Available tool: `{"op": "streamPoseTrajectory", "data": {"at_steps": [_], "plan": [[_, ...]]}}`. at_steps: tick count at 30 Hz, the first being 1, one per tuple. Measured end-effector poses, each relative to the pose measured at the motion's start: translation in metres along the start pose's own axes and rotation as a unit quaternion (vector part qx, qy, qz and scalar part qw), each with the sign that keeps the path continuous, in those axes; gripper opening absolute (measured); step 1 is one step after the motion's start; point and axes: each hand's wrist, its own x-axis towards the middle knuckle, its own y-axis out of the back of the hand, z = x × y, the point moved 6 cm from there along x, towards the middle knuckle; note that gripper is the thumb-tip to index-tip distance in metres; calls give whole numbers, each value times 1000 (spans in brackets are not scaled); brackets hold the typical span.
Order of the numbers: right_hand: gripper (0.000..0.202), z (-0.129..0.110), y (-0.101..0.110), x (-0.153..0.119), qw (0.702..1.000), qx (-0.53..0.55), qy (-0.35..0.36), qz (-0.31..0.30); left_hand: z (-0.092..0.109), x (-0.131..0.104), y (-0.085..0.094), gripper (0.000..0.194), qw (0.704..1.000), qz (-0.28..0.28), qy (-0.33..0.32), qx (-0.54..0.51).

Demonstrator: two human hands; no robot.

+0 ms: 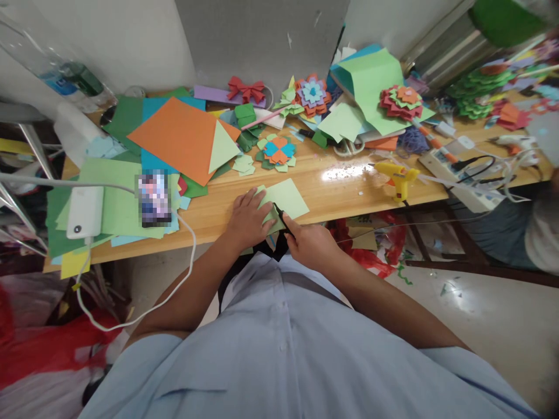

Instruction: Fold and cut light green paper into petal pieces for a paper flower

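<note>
A light green sheet of paper (288,195) lies at the front edge of the wooden table. My left hand (250,220) rests flat on its left part, fingers spread, pressing it to the tabletop. With my right hand (313,247) I grip a slim black pen-like tool (282,217); its tip touches or hovers just over the paper beside my left fingertips. Whether it is a pen or a knife I cannot tell. Behind my hands sits a paper flower (279,150) in orange, blue and green, with light green paper petals (243,165) to its left.
A yellow glue gun (397,177) lies to the right, near a power strip (463,180) with cables. Leftward are an orange sheet (179,139), a phone (154,199) and a white power bank (85,212) with a hanging cable. Finished paper flowers (312,93) line the back.
</note>
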Motion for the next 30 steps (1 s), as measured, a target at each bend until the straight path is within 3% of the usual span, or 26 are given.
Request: {"op": "streamPoseTrajectory", "data": {"at_steps": [24,30], "plan": [[62,6,-12,-15,1000,8,0,2,-1,1,-4,47,1000,-13,9,-4],[62,5,-13,-18,1000,11,2,8,-2,0,-5,45,1000,6,0,9]]}}
